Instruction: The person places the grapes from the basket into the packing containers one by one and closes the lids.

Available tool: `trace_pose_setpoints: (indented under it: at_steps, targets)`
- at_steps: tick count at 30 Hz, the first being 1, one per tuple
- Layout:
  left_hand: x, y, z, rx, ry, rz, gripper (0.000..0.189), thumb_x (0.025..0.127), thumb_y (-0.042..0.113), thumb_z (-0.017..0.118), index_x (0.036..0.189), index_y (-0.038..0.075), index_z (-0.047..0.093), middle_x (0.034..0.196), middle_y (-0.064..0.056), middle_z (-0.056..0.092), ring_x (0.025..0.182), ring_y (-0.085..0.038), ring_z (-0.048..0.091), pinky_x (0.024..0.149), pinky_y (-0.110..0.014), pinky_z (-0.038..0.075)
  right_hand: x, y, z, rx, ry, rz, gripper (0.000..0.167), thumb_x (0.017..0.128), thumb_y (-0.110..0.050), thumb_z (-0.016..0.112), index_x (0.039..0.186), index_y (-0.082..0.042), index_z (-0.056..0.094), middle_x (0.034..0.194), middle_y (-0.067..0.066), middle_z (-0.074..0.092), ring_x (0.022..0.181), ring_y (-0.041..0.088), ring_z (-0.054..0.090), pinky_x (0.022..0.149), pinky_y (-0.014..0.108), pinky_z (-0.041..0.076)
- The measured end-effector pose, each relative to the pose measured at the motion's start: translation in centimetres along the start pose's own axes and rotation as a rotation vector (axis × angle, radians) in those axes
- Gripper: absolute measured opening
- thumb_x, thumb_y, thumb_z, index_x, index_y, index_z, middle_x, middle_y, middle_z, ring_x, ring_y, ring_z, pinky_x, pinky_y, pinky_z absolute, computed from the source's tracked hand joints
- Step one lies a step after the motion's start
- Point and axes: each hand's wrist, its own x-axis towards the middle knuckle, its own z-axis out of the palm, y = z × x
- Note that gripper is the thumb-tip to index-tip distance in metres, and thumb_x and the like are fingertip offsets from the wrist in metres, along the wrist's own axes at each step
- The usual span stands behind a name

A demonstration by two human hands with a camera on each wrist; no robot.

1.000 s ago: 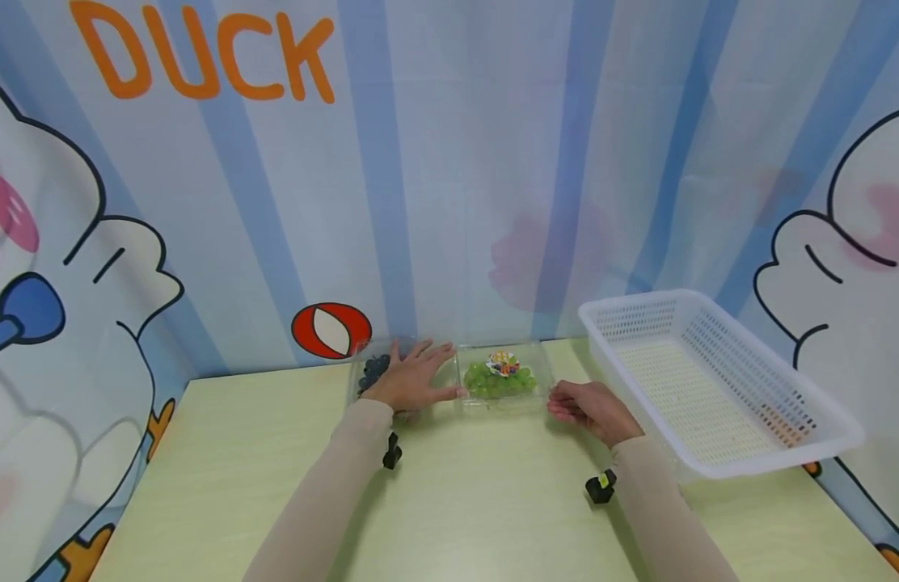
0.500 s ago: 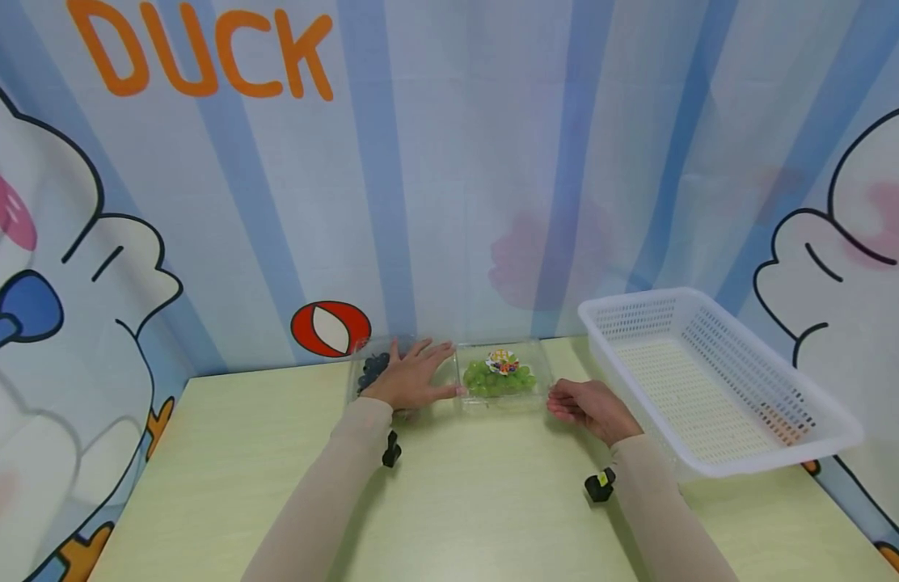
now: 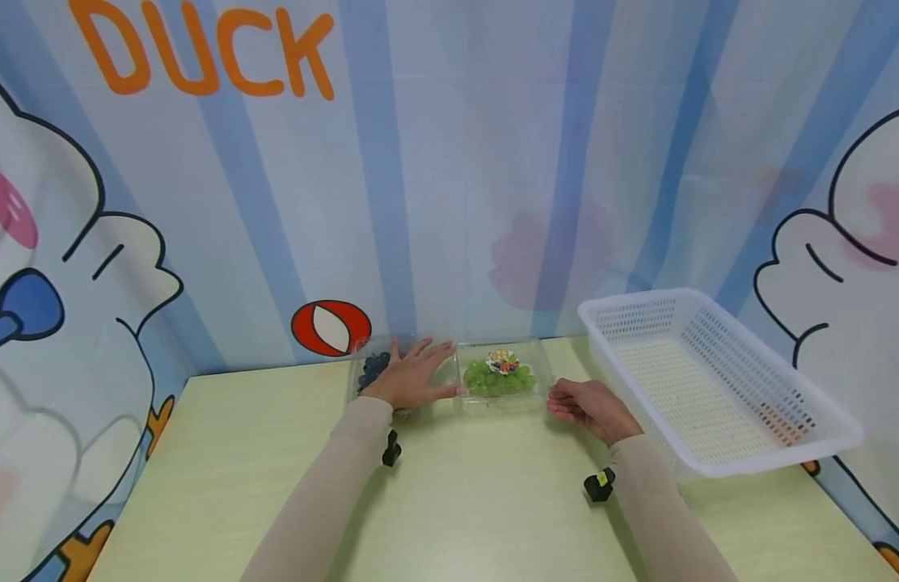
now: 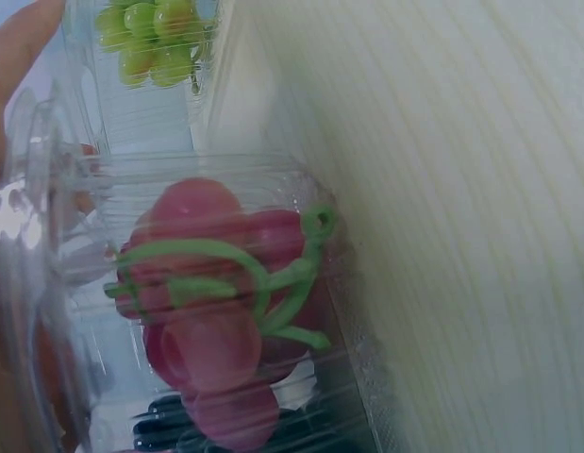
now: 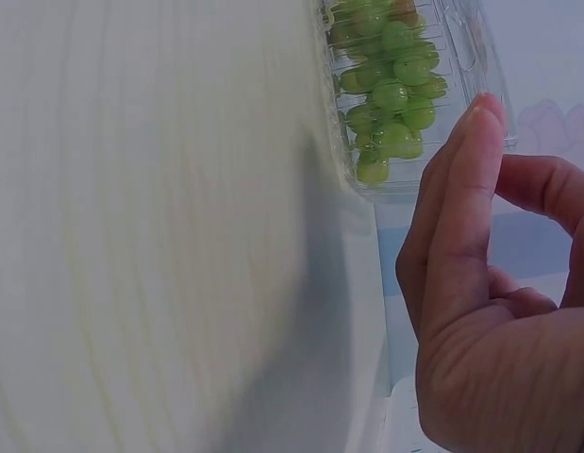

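Note:
In the head view my left hand (image 3: 413, 380) lies with fingers spread over a clear plastic box of grapes (image 3: 353, 380), its thumb reaching the neighbouring box. Dark grapes (image 3: 374, 365) show at its left. The left wrist view shows red grapes (image 4: 216, 340) with a green stem inside. To the right sits a clear box of green grapes (image 3: 486, 380) with a round colourful sticker (image 3: 502, 362). My right hand (image 3: 593, 408) is at its right edge. Thumb and index fingertip (image 5: 488, 109) come together in a pinch at the box's corner.
A white perforated plastic basket (image 3: 639, 404) stands at the right of the pale wooden table (image 3: 493, 501). Close behind the boxes hangs a blue striped curtain (image 3: 464, 202) with cartoon ducks. A black wrist camera (image 3: 599, 485) is strapped to my right wrist.

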Motion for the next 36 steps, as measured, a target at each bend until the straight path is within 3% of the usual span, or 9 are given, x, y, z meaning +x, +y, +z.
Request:
trace_pose_setpoints:
  at_steps: [18,23,36]
  targets:
    - [0.0,-0.1,0.0,-0.008,0.0,0.006,0.088,0.094,0.076,0.045,0.163,0.025,0.027,0.169,0.002,0.022,0.157,-0.032,0.013,0.114,-0.076,-0.008,-0.6,-0.6,1.1,0.034,0.028,0.015,0.04,0.097,-0.008,0.057,0.126,0.018,0.055,0.083,0.006,0.073,0.072,0.009,0.072,0.07,0.021,0.06]
    - [-0.1,0.0,-0.1,0.001,-0.004,-0.001,0.087,0.093,0.077,0.045,0.163,0.027,0.026,0.169,0.003,0.022,0.157,-0.031,0.012,0.114,-0.076,-0.008,-0.9,-0.6,1.5,0.054,0.02,0.004,0.04,0.1,-0.008,0.053,0.129,0.02,0.053,0.09,0.011,0.074,0.078,0.012,0.074,0.075,0.023,0.06]
    - [0.1,-0.1,0.0,0.001,-0.021,-0.011,0.093,0.089,0.081,0.047,0.163,0.03,0.023,0.17,0.005,0.02,0.158,-0.028,0.01,0.114,-0.074,-0.009,-2.0,0.2,3.5,0.266,0.02,-0.012,0.042,0.099,-0.004,0.054,0.134,0.019,0.047,0.096,0.015,0.075,0.087,0.017,0.075,0.085,0.026,0.059]
